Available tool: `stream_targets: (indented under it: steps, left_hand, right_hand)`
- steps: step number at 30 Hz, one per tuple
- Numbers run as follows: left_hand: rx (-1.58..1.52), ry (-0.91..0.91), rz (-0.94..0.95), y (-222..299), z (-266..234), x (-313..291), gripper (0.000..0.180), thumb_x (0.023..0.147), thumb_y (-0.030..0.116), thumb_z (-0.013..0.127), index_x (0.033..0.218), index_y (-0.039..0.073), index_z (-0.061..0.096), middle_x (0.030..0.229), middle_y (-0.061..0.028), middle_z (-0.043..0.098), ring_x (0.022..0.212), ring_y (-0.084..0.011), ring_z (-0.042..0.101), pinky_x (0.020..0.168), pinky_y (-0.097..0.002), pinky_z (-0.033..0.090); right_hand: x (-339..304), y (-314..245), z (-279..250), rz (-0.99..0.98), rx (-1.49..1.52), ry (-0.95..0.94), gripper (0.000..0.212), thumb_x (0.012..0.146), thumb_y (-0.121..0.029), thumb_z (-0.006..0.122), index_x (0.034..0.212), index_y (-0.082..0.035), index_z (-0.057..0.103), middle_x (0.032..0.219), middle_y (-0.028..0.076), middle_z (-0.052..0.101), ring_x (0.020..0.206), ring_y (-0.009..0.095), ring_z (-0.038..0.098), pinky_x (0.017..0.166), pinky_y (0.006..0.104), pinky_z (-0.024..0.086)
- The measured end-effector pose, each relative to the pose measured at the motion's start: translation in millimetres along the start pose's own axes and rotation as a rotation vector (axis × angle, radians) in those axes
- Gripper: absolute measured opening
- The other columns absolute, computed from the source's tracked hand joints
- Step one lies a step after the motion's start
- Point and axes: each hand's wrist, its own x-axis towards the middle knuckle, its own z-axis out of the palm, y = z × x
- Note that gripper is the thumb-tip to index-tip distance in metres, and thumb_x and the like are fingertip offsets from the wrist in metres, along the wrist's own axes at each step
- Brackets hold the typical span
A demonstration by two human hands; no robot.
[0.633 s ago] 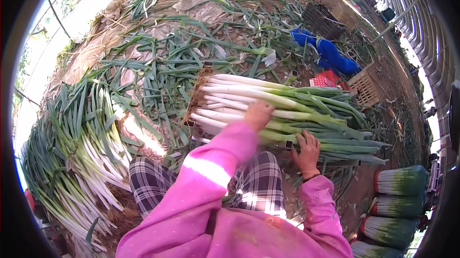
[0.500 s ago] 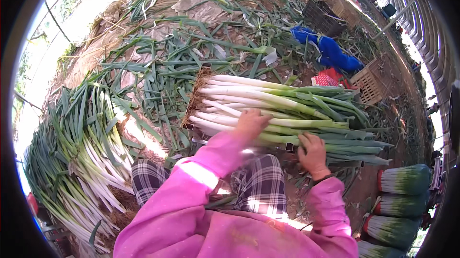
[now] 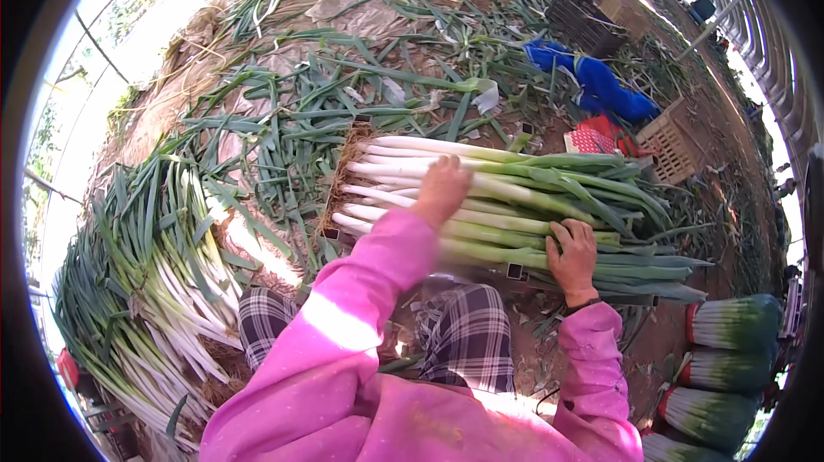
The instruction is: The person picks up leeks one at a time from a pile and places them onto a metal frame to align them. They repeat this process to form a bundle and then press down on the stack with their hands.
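Long leeks (image 3: pixel 489 185) lie side by side in a thick layer before me, white shafts and roots to the left, green leaves to the right. My left hand (image 3: pixel 444 191) is on the white shafts near the middle, its fingers bent over them. Farther right, my right hand (image 3: pixel 573 261) rests at the near side of the pile, fingers curled over the pale green stems. Square dark post ends (image 3: pixel 517 271) poke up around the layer, seemingly parts of a frame mostly hidden under the leeks.
More leeks (image 3: pixel 163 264) are heaped at my left. Tied leek bundles (image 3: pixel 734 322) stand at the lower right. Cut leaves (image 3: pixel 287 127) litter the ground beyond. A blue cloth (image 3: pixel 592 84), a red dotted cloth (image 3: pixel 590 141), a tan crate (image 3: pixel 674 146) and a black crate (image 3: pixel 584 24) lie at the far right.
My left hand has moved away from me across the white shafts. The right hand has shifted slightly right and farther up onto the stems.
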Motion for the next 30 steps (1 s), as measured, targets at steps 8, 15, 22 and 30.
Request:
stream_targets:
  steps: [8,15,22,30]
  left_hand:
    - [-0.221,-0.228,0.017,5,-1,-54,0.028,0.088,0.033,0.054,0.105,0.013,0.064,0.106,-0.0124,0.056,0.100,-0.0302,0.052,0.085,-0.0414,0.044]
    - [-0.004,-0.284,-0.266,-55,-43,-89,0.052,0.091,0.043,0.045,0.137,0.017,0.042,0.142,-0.0107,0.039,0.133,-0.0325,0.031,0.104,-0.0605,0.025]
    - [-0.045,-0.333,-0.326,-97,-42,-89,0.055,0.092,0.042,0.045,0.139,0.015,0.037,0.141,-0.0148,0.040,0.132,-0.0361,0.033,0.105,-0.0529,0.030]
    - [-0.371,0.324,-0.481,-178,-273,-258,0.033,0.090,0.022,0.058,0.117,0.003,0.060,0.110,-0.0163,0.064,0.103,-0.0253,0.061,0.089,-0.0330,0.046]
  right_hand:
    - [25,-11,-18,0.099,-0.030,-0.273,0.033,0.074,-0.026,0.066,0.103,-0.010,0.065,0.104,0.009,0.057,0.105,0.029,0.051,0.091,0.0444,0.039]
    - [15,-6,18,0.127,-0.094,-0.438,0.057,0.082,-0.047,0.057,0.127,-0.013,0.054,0.131,0.008,0.050,0.126,0.027,0.041,0.108,0.0536,0.020]
    - [18,4,40,0.109,-0.153,-0.421,0.049,0.084,-0.040,0.055,0.128,-0.017,0.054,0.126,0.006,0.052,0.123,0.026,0.041,0.108,0.0519,0.022]
    - [20,-4,48,0.071,-0.241,-0.350,0.053,0.085,-0.039,0.055,0.133,-0.017,0.048,0.128,0.009,0.051,0.122,0.028,0.042,0.105,0.0537,0.027]
